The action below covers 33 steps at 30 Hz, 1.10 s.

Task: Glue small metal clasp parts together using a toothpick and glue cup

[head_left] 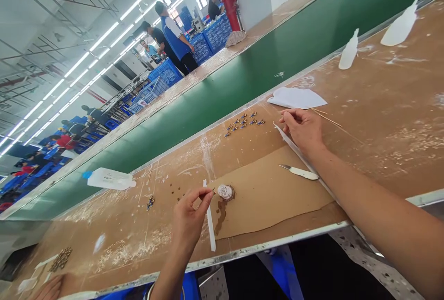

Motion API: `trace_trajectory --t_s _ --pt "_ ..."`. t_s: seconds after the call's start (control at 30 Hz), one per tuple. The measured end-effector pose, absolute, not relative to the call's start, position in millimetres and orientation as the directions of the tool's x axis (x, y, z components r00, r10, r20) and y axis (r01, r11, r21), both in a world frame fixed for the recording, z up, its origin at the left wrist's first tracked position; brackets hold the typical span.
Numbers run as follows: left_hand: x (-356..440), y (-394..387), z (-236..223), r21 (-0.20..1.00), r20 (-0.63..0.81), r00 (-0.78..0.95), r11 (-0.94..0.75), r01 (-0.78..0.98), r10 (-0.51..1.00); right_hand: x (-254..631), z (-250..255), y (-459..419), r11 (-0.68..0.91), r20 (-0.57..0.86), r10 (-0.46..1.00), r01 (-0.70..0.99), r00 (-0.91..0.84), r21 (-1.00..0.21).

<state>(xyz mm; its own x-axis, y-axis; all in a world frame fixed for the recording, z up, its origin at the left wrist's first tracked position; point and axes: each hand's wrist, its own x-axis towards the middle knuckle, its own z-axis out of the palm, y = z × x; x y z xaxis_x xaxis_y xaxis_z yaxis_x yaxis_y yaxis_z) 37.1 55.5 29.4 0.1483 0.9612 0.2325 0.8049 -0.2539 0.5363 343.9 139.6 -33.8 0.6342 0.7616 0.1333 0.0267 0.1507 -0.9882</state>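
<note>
My left hand (190, 216) hovers over the brown workbench (381, 119), its thumb and forefinger pinched on a tiny dark part near a small round blob of glue (225, 192). A white strip (210, 221) lies just right of that hand. My right hand (301, 126) reaches further out, fingers curled on a thin wooden stick (328, 118) beside a long white strip (294, 149). A cluster of small blue and gold parts (243, 122) lies just left of the right hand. A white-handled knife (300, 172) rests on the cardboard sheet (274, 193).
White squeeze bottles lie at the left (109, 179) and stand at the far right (348, 51), (402, 24). A white paper (296, 98) lies beyond my right hand. A green conveyor belt (243, 82) runs behind the bench. Other people stand among blue crates (217, 34) beyond.
</note>
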Motion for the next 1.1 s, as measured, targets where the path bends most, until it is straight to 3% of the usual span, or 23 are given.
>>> trace_trajectory --t_s 0.17,0.77,1.1 --pt "49 64 33 0.419 0.199 0.225 -0.29 0.86 0.954 345 -31 139 0.14 0.107 0.765 -0.002 0.635 -0.99" --pt "60 78 38 0.308 0.126 0.32 -0.344 0.887 0.939 347 -33 142 0.157 0.13 0.765 0.013 0.631 -0.988" --pt "69 81 51 0.163 0.037 0.429 -0.429 0.888 0.903 346 -32 141 0.151 0.121 0.768 0.005 0.629 -0.988"
